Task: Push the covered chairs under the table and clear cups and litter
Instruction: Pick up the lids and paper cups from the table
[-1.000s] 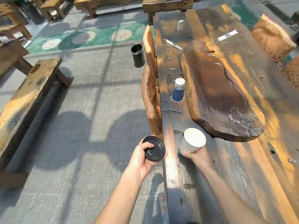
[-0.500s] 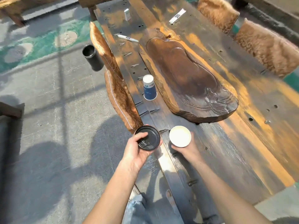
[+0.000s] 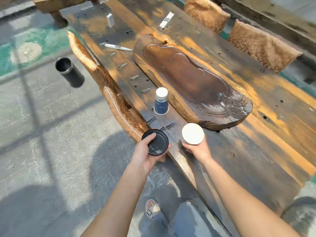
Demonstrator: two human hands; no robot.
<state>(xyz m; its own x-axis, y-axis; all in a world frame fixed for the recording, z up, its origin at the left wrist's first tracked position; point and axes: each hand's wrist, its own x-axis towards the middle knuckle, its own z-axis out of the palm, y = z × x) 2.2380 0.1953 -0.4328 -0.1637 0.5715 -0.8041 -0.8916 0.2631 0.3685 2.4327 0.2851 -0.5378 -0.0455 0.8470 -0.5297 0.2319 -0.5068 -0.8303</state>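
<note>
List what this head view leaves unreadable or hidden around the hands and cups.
- White cup in right hand: contents washed out by glare.
- Cup under the black lid: hidden by lid and left hand.
- Blue cup: print too small to read.
- Wrappers: text blurred.
- Chair seats: hidden under the table.

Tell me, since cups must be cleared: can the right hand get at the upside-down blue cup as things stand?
Probably not yet. The path across the table to the blue cup looks clear, but the right hand already holds a white cup.
</note>
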